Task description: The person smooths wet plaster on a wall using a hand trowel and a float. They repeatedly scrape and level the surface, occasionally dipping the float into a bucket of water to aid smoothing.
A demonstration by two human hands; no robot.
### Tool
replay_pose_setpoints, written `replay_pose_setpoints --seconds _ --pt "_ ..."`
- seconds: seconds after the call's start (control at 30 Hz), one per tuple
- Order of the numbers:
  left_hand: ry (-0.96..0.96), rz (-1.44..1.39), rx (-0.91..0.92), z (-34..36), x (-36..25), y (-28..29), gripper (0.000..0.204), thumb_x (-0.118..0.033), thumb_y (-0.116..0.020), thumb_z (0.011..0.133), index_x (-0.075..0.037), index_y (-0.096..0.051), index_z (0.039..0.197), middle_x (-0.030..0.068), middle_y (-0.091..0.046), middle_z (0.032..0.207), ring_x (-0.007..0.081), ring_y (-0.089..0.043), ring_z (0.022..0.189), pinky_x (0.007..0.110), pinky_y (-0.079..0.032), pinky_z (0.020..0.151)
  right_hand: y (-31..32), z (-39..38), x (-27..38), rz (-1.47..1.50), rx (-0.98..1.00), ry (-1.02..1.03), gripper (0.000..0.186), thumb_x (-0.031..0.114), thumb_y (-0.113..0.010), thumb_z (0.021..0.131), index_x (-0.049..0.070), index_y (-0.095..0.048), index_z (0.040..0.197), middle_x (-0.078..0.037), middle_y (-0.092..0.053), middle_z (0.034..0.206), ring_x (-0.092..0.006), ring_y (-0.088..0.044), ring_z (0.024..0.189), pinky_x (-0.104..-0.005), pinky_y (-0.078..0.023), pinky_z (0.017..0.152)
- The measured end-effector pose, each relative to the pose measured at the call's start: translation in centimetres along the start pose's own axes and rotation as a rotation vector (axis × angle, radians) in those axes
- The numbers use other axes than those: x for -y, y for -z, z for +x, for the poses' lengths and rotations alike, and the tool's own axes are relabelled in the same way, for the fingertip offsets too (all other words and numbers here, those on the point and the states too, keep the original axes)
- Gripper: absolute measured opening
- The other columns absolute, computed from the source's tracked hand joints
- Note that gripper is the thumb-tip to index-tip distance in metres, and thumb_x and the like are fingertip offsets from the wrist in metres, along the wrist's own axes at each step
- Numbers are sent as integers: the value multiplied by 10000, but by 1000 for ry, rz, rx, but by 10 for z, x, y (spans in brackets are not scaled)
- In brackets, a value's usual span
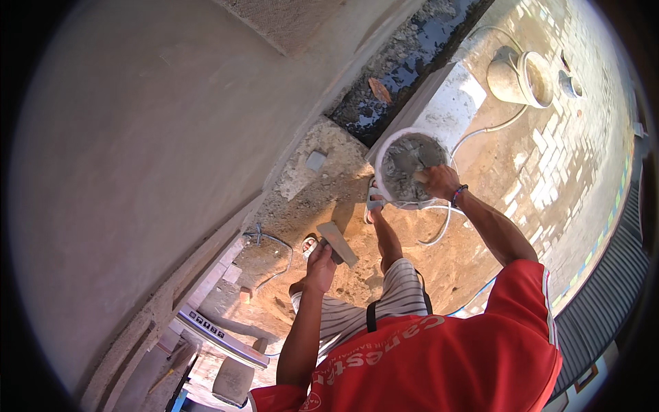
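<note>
My right hand [443, 182] is closed round the wooden handle [420, 176] of a trowel, reaching into a pale bucket [378, 165]. Wet grey mortar [403, 159] fills much of that bucket and hides the trowel's blade. Lower and to the left, my left hand [320, 269] grips a plastering float [338, 244], its long flat plate tilted and held clear of the bucket. Both my sandalled feet show between the float and the bucket, on sandy ground.
A smooth plastered wall [137, 151] rises along the left. Past the bucket runs a ditch [405, 65] with dark, wet bottom. At the upper right stand another bucket [504, 79] and a hose [480, 132] on paving. A small grey block [316, 161] lies near the wall.
</note>
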State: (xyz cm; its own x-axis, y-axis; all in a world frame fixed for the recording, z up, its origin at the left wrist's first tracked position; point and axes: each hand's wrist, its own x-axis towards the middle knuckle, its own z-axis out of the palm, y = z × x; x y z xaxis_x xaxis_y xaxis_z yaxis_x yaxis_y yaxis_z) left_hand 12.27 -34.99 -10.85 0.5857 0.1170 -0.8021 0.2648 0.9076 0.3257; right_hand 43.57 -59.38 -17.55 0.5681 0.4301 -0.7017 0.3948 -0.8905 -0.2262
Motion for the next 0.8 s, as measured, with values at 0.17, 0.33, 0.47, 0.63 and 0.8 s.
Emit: replay_pose_setpoints --seconds 0.17,0.33,0.47,0.63,0.8 --pt "37 11 -12 3 5 2 388 -151 -521 965 -14 -439 1318 67 -562 1228 189 -541 1140 352 -428 958 21 -10 7 -37 7 124 190 178 -640 690 81 -722 831 -177 -681 778 -328 -673 782 -408 -530 738" --pt "64 53 -53 5 2 -8 364 -131 -499 976 0 -447 1311 56 -555 1230 159 -531 1128 325 -404 985 8 -3 -3 -84 33 134 201 194 -644 689 98 -723 847 -156 -684 772 -317 -672 770 -397 -535 724" --pt "39 76 -16 11 -1 -15 361 -133 -490 979 3 -447 1311 59 -556 1229 158 -531 1128 322 -403 986 29 -9 -1 -73 105 171 212 189 -640 693 111 -723 872 -134 -689 782 -312 -671 787 -400 -533 754" --pt "47 158 -22 21 -7 -33 365 -140 -475 986 5 -441 1320 61 -559 1224 160 -526 1133 327 -403 987 33 -21 -28 74 64 263 363 212 -665 692 126 -704 1042 -172 -688 873 -313 -663 847 -400 -523 810" --pt "58 150 21 33 -10 -47 382 -140 -469 986 6 -427 1337 85 -558 1235 174 -552 1115 345 -437 967 57 -62 -68 410 176 132 476 219 -724 714 92 -651 1167 -145 -692 916 -212 -659 815 -328 -510 784"
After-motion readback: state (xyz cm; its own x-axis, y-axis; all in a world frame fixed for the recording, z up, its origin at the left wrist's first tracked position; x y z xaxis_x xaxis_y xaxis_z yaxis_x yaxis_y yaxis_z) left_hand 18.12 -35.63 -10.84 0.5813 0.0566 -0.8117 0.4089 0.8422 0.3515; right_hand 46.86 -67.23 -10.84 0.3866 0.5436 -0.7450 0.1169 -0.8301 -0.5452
